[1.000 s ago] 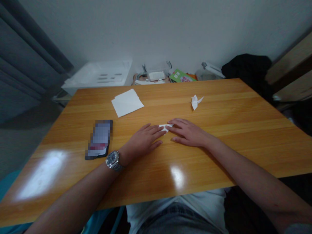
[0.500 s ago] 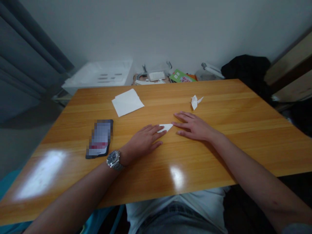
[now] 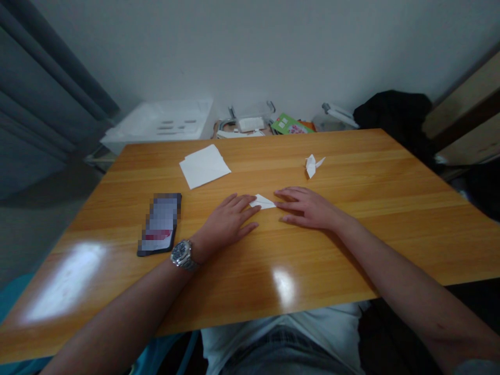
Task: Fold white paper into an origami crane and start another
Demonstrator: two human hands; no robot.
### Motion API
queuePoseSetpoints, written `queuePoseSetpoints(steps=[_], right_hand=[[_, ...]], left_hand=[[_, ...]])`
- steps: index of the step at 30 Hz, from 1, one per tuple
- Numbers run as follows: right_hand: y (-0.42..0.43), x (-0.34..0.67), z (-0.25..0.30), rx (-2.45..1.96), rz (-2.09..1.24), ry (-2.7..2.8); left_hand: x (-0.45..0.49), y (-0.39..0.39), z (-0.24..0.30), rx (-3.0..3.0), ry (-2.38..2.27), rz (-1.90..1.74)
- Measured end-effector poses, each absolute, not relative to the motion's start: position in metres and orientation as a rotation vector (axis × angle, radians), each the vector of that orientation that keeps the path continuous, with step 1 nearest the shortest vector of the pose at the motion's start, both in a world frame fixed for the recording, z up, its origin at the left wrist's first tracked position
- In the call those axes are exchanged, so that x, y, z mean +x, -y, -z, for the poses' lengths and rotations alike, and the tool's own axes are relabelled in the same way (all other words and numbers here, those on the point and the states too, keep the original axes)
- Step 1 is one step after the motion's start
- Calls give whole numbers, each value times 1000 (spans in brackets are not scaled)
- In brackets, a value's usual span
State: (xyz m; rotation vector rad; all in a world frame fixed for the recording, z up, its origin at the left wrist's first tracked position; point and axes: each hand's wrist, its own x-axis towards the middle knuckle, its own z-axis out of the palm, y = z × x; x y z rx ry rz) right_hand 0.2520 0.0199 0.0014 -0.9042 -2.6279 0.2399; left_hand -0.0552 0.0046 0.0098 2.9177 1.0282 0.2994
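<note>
On the left, my left fingers (image 3: 250, 212) are spread, unclenched, over the left end of the small folded paper (image 3: 263, 202), which lies on the tabletop (image 3: 234, 286) with its long axis going from left to right, so that its pointed tip meets my right fingers (image 3: 289, 205), also loosely spread and seemingly touching it.
</note>
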Motion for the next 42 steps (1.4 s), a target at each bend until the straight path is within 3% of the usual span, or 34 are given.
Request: queuePoseSetpoints(steps=[22,32,42], right_hand=[[-6,227,0,-760,-401,2640],[-10,217,11,-1207,-293,2218],[-8,212,17,-1219,-326,2191]], left_hand=[[-54,-2,-7,2851,-1068,-326],[-40,7,-5,2872,-961,-354],[-33,3,0,2674,-1101,-557]])
